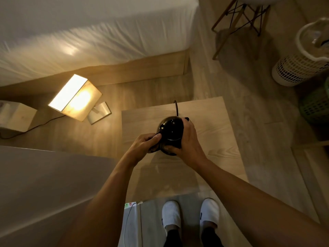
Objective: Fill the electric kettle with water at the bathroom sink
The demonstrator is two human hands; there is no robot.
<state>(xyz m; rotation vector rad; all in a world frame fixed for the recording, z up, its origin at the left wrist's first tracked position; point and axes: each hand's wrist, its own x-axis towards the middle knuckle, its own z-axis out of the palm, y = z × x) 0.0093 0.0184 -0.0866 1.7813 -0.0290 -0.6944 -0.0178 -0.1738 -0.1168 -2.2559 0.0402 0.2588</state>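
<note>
- The black electric kettle (170, 130) sits over the wooden bench (210, 139).
- The right hand (187, 139) wraps its side, fingers curled.
- The left hand (145, 142) pinches its handle, forearm reaching forward.

Glossy black rounded kettle (170, 131), black cord (176, 107) trailing from it. Pale wood-grain square table (213, 139). Pale wood-plank floor (249, 104). White fabric slippers (171, 214) on my feet. White wrinkled bedsheet (89, 32). Warm yellow glowing box lamp (74, 97). White lattice-patterned plastic basket (299, 66); green lattice basket (316, 106).
</note>
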